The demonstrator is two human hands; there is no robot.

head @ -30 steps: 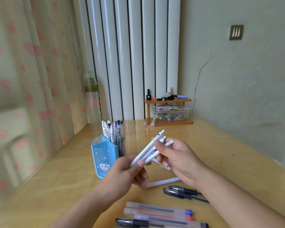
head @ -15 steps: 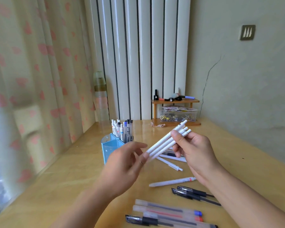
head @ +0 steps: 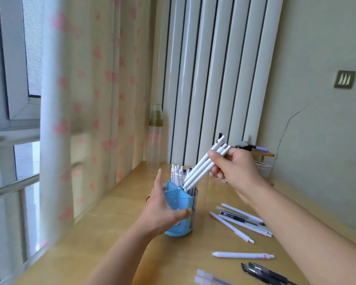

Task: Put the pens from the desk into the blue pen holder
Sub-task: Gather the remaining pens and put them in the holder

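My right hand has its grip clamped on a bundle of three slim white plastic pens, thumb on top and fingers wrapped beneath. The bundle slants from 1 o'clock down to 7 o'clock, its tips just over the rim of the blue plastic pen holder, at the compartment on its right side; whether the tips touch anything inside I cannot tell. My left hand is spread, grip apart, cupping the holder's near left wall with the thumb across its front and the fingers reaching up along its far side. The holder stands upright on the pale wooden surface, and white pens with printed barrels already stand in its back compartment. At 3 o'clock from the holder lie loose white and black pens in a fan, touching one another. Nearer me, at 5 o'clock, a single white pen with a red mark lies flat, with dark black pens just beyond it at the frame's lower edge
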